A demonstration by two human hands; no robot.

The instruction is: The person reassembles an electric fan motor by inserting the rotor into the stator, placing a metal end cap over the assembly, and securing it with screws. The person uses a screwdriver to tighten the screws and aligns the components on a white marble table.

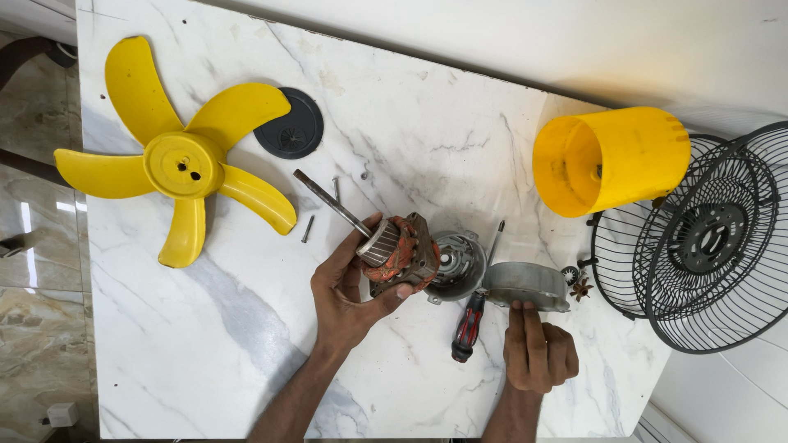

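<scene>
While the left hand (pixel 349 291) grips the copper-wound motor core (pixel 400 254), its steel shaft (pixel 332 202) slanting up-left away from it, the right hand (pixel 538 351), fingers curled, presses the grey metal end cover (pixel 525 285) just rightward.

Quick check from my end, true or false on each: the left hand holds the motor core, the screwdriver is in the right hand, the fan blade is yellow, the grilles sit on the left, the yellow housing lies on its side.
1. The left hand holds the motor core. True.
2. The right hand holds the screwdriver. False: the screwdriver lies on the marble table; the right hand touches the grey metal cover.
3. The fan blade is yellow. True.
4. The wire grilles sit on the left. False: right edge.
5. The yellow housing lies on its side. True.
</scene>
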